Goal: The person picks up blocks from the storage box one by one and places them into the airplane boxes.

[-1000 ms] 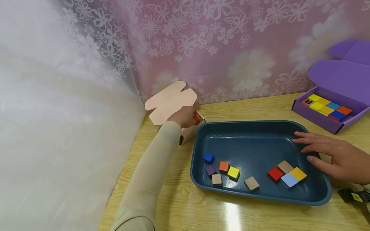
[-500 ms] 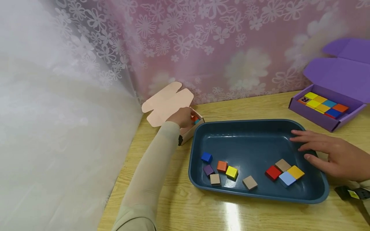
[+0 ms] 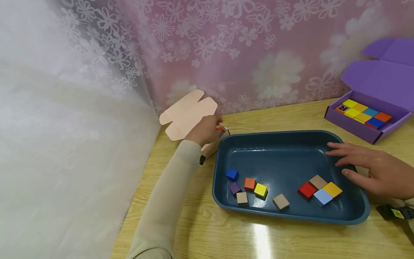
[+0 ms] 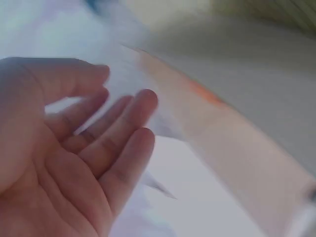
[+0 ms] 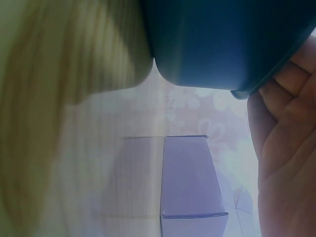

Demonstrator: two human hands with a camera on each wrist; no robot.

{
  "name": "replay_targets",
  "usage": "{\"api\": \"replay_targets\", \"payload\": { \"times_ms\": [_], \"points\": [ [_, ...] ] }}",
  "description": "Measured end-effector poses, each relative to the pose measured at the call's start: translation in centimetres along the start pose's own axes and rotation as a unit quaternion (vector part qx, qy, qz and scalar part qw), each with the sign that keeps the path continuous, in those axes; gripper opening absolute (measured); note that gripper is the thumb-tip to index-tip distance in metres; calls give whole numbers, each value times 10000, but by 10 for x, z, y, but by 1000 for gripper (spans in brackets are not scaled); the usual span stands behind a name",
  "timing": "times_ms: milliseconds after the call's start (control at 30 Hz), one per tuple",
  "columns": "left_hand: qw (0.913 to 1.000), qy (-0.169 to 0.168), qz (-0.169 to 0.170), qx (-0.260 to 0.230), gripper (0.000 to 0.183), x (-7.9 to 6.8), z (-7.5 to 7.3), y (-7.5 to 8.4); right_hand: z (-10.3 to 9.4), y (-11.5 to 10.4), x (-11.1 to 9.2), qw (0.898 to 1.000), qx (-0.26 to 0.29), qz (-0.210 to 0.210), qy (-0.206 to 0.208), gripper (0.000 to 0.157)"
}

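Observation:
My left hand [image 3: 206, 130] is over the small pale pink cardboard box [image 3: 211, 148], whose lid stands open behind it. In the left wrist view its fingers are loosely bent, and nothing shows between them and the thumb. Orange and teal bits of blocks show inside the box beside the fingertips; the hand hides the rest. My right hand [image 3: 376, 167] rests with spread fingers across the right rim of the dark blue tray [image 3: 275, 158]. In that tray lie several small wooden blocks, among them a blue block [image 3: 232, 174], a yellow block [image 3: 260, 190] and a red block [image 3: 306, 190].
A purple box [image 3: 352, 124] with its lid raised stands at the back right and holds several coloured blocks, one marked R. A flowered pink curtain [image 3: 233, 72] hangs behind the wooden table [image 3: 226, 237]. White sheeting [image 3: 64, 151] closes off the left side.
My left hand dips a little in the pink box, then rises slightly. My right hand stays on the tray rim. The blocks in the tray keep their places; the head view shifts slightly.

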State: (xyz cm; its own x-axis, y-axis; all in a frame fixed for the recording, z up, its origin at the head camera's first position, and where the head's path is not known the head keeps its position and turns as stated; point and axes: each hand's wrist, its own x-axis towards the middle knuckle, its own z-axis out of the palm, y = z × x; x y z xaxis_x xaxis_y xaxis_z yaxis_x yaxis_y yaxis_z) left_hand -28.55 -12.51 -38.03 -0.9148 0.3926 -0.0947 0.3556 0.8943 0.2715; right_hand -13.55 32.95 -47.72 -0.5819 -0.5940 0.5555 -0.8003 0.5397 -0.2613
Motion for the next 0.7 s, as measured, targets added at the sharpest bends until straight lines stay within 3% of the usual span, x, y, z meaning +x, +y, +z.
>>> {"api": "replay_targets", "payload": {
  "times_ms": [67,133,233,300,400,500,567,700],
  "points": [
    [9979,25,575,284,39,-12,-3,25,-1,0,0,10000,-28,30,-11,47],
    [9910,-202,1165,625,39,-26,-2,54,-2,0,1,10000,-52,56,-12,46],
    [9697,-912,1912,1215,44,-46,8,95,-2,0,2,10000,-48,78,-17,46],
    [9538,-1476,2171,1465,47,-57,19,117,-2,0,2,10000,-22,78,-9,46],
    [9340,-2200,2311,1610,48,-69,37,139,-1,0,2,10000,2,84,-10,46],
    [9222,-2642,2257,1698,45,-77,51,150,1,0,1,10000,6,79,6,47],
    [9184,-2776,2174,1794,42,-80,58,154,1,0,1,10000,-12,91,1,47],
    [9151,-2623,2269,2058,32,-85,66,155,2,1,1,10000,-23,82,19,47]
  ]
}}
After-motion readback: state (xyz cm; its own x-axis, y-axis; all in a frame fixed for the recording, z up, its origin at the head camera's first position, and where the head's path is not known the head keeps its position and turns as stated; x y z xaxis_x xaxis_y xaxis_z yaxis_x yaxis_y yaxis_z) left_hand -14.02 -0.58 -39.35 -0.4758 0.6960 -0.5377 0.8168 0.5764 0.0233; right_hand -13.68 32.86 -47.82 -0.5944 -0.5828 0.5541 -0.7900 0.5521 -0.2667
